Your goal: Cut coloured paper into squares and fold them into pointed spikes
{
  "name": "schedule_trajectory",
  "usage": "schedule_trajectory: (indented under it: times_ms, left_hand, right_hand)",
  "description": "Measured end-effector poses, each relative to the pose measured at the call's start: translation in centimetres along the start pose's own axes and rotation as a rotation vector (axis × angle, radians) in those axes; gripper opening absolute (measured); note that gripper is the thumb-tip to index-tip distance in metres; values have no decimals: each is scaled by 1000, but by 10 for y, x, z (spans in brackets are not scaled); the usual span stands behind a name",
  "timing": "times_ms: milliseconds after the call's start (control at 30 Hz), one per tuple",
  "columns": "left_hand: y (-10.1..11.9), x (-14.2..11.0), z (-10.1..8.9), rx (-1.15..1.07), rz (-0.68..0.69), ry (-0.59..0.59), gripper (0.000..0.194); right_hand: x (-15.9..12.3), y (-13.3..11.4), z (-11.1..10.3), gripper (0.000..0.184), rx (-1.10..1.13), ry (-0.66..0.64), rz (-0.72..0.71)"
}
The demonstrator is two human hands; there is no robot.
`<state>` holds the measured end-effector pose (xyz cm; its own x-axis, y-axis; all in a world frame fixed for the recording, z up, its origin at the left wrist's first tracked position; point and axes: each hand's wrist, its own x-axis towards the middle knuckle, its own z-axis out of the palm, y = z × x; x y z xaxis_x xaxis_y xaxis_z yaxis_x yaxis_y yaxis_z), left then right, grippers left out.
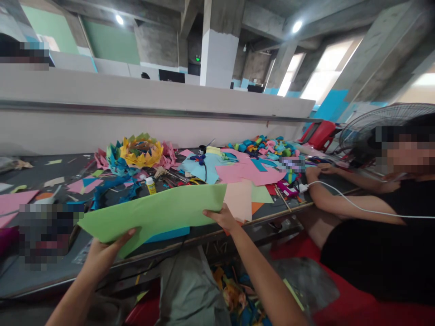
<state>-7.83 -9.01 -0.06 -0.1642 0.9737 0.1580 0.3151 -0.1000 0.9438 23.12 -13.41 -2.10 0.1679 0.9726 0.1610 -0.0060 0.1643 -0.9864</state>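
A large light green paper sheet (pixel 152 213) is held up over the near edge of the dark worktable (pixel 50 172). My left hand (pixel 102 251) grips its lower left corner, thumb on top. My right hand (pixel 222 217) pinches its right edge. A blue sheet (pixel 166 234) lies on the table under the green one. A peach sheet (pixel 239 199) lies just past my right hand.
Pink and blue papers (pixel 244 172), a folded paper crown (pixel 141 151) and a small glue bottle (pixel 150 184) cover the table. A person in black (pixel 374 244) sits at the right, arms on the table, with a white cable. A fan (pixel 384 120) stands behind. Paper scraps (pixel 234 290) litter the floor below.
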Motion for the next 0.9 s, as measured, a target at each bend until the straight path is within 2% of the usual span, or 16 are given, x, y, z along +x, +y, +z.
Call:
schedule_trajectory:
  times_ms: [133,267,433,600,733,900]
  left_hand:
    - [-5,0,2,-104,-141,-71,45]
    - [-10,0,3,-153,-154,-87,43]
    - [-9,-4,7,-151,-179,-67,42]
    - [-3,-7,9,-146,-182,-45,38]
    - [6,-10,10,-166,-183,-32,35]
    - [12,-13,7,-168,-218,-18,41]
  right_hand:
    - [-1,6,0,40,19,7,1]
    - [0,10,-2,35,22,-5,4]
    - [-1,19,-3,42,30,12,7]
    - [-3,21,-2,33,5,34,-2]
    - [-5,20,-1,36,-10,52,0]
    - [-8,17,1,37,-19,69,6]
